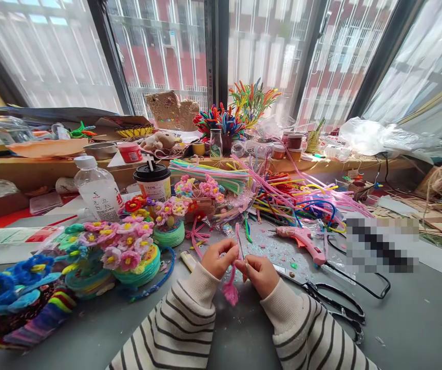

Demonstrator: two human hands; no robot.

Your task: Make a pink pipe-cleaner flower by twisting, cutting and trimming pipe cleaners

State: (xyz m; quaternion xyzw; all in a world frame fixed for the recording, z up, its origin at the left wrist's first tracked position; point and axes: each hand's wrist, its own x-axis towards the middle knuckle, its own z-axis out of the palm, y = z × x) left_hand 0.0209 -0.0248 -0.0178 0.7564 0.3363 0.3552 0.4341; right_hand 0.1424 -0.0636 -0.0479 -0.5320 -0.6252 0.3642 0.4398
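Pink fuzz hangs between our two hands: a pink pipe cleaner point(231, 288), its upper stem pinched by both, its lower end coiled into a small fluffy bud that dangles just above the grey table point(417, 318). Our left hand point(217, 258) has thumb and fingers closed on the stem from the left; our right hand point(258, 272) is closed on it from the right, the two hands almost touching. Striped sleeves cover both wrists.

Just past our left hand lies a small pale lighter point(187, 260) on the table. To the right of our right hand, black scissors point(336, 306) lie flat with handles toward the table edge. Beyond them rests a pink glue gun point(302, 240), nozzle pointing left, its black cord looping off to the right. Bits of coloured scrap speckle the surface around it.

To our left stand round green-wrapped baskets topped with pink flowers point(122, 246), and further left, blue flowers point(8, 288) made of the same fuzzy stuff. Behind these we see a clear plastic bottle point(96, 191) and a paper cup with a black lid point(152, 181). A loose heap of multicoloured pipe cleaners point(293, 198) spreads across the middle right. Along the wooden window sill point(20, 167) sit jars, tins and upright bunches of bright stems.
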